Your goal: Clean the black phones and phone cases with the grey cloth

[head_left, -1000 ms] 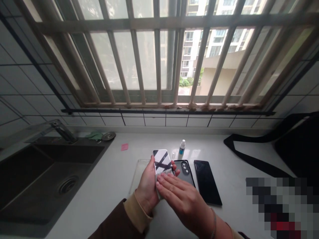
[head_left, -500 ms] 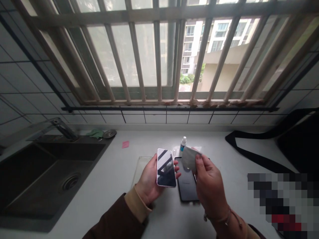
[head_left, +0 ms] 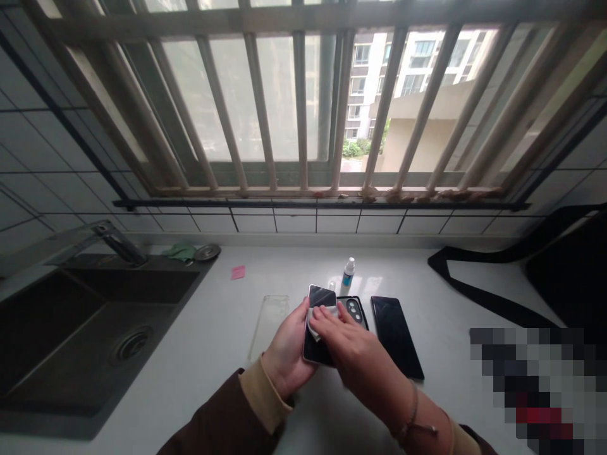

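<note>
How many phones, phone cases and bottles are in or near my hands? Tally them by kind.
Phones: 2 (held phone, black phone)
Phone cases: 2 (clear case, black case)
Bottles: 1 (white-capped bottle)
Total: 5

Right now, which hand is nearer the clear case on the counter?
Left. The left hand, holding a phone, is just beside the clear case; the right hand is farther to the right, pressing a cloth on that phone.
</note>
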Demonstrator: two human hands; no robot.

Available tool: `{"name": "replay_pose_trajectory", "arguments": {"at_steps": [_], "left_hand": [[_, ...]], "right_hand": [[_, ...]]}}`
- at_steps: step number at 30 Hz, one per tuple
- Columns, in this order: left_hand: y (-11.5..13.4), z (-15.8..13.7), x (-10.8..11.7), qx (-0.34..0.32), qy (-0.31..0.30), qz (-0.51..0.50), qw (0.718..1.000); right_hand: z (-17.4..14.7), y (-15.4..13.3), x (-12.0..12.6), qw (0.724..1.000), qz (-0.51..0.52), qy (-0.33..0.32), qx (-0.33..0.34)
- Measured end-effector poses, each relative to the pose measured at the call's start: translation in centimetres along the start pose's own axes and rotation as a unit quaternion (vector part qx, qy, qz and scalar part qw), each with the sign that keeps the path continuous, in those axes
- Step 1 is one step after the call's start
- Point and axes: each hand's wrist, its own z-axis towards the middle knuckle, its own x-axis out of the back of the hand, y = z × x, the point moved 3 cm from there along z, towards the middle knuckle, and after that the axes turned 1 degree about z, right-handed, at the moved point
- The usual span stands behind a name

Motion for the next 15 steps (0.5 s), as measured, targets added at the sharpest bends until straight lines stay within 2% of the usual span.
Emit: {"name": "replay_pose_trajectory", "arguments": {"at_steps": [5, 10, 13, 15], "left_hand": [[1.6, -0.1, 0.6, -0.027, 0.065, 0.031, 0.997], [3.2, 0.3, 1.1, -0.071, 0.089, 0.056, 0.992], [3.6, 0.2, 1.0, -0.085, 0.075, 0.056, 0.992], [3.6, -0.1, 0.7, -0.081, 0.056, 0.057, 0.993]], "right_hand": [[0.3, -1.9, 0.5, 0.997, 0.055, -0.016, 0.054], [0.6, -3.4, 1.1, 0.986, 0.141, -0.045, 0.082], [0.6, -3.8, 1.8, 0.976, 0.207, -0.023, 0.067], [0.5, -3.4, 2.4, 0.967, 0.252, 0.015, 0.014]]}}
